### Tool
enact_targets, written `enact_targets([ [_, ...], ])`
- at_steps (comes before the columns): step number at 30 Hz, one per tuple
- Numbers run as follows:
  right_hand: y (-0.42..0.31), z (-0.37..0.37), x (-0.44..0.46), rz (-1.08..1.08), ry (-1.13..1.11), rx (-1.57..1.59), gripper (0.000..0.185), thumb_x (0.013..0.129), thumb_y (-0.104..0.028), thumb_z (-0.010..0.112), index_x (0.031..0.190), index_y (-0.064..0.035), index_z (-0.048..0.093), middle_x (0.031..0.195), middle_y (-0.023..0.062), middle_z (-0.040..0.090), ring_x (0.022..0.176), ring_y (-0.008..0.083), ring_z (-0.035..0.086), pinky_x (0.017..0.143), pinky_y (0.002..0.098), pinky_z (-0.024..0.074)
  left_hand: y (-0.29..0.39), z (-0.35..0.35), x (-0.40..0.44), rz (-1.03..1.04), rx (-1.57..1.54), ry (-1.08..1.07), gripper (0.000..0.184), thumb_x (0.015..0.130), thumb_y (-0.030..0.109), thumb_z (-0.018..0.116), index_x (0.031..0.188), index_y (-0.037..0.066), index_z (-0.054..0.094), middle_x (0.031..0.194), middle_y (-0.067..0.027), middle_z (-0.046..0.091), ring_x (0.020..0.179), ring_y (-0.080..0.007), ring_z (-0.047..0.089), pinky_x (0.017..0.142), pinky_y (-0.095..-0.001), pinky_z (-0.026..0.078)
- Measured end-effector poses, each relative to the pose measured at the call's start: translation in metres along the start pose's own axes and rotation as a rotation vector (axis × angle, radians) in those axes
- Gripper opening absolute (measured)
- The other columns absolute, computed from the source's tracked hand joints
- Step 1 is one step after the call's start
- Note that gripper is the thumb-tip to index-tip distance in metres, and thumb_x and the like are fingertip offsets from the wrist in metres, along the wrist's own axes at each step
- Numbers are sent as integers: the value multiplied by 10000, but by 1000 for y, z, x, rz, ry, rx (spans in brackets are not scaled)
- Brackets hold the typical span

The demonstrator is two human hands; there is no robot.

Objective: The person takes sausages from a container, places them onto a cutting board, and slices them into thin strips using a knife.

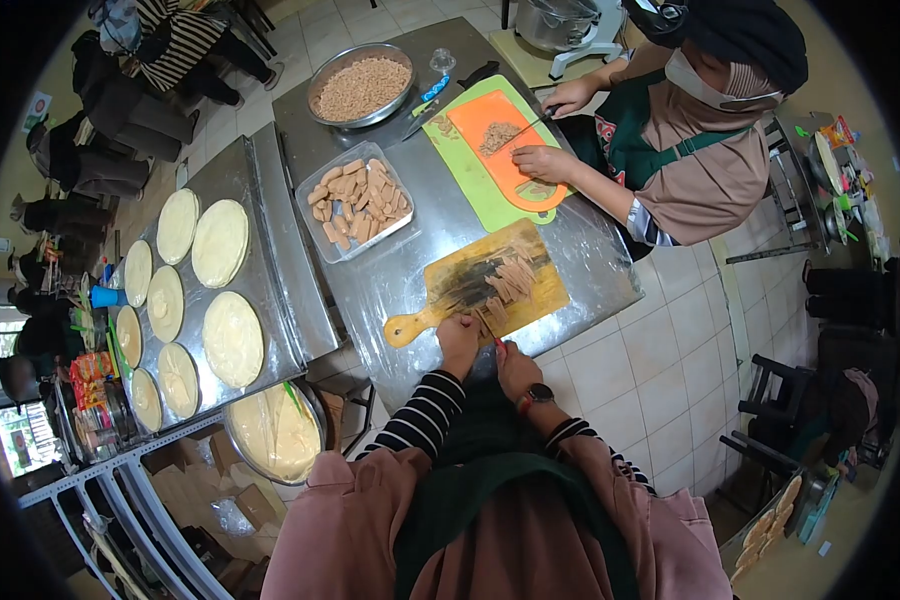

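Note:
My right hand [518,371] grips a knife [499,343] by its red handle, with the blade over the near edge of a wooden cutting board [410,326]. Beside it, my left hand [457,345] is closed at the board's near edge, fingers bent onto a piece of sausage [483,321] by the blade. Cut sausage strips [512,279] lie in a pile on the right part of the board. Beyond the board, a clear plastic container [406,226] holds many sausage pieces [355,200].
Across the steel table [365,290], a co-worker [685,150] chops on an orange board [485,105] over a green one [465,185]. A metal bowl [315,108] of chopped bits stands at the back. Dough rounds [233,340] cover the left table; a dough bowl [320,440] sits low left.

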State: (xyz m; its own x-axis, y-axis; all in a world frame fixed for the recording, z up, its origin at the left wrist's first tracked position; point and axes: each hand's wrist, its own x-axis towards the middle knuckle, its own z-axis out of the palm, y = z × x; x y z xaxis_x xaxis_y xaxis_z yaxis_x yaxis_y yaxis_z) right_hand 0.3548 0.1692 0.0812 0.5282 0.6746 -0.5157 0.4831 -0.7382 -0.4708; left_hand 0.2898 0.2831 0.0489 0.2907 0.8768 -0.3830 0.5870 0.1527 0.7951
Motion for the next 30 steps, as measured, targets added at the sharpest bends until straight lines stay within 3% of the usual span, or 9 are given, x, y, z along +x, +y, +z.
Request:
enact_targets([
  [12, 3, 0, -7, -40, 123, -101, 296, 900, -325, 346, 936, -50, 448, 710, 192, 593, 652, 376, 579, 581, 465, 457, 4, -1, -4, -24, -52, 26, 112, 681, 114, 615, 660, 4, 627, 593, -132, 607, 555, -236, 605, 559, -324, 474],
  [30, -1, -10, -1, -38, 28, -69, 362, 910, -350, 277, 920, -32, 450, 698, 224, 587, 676, 398, 574, 604, 493, 447, -7, 5, 2, -15, -29, 30, 134, 681, 140, 620, 654, 9, 627, 587, -131, 603, 552, -255, 602, 561, -326, 471],
])
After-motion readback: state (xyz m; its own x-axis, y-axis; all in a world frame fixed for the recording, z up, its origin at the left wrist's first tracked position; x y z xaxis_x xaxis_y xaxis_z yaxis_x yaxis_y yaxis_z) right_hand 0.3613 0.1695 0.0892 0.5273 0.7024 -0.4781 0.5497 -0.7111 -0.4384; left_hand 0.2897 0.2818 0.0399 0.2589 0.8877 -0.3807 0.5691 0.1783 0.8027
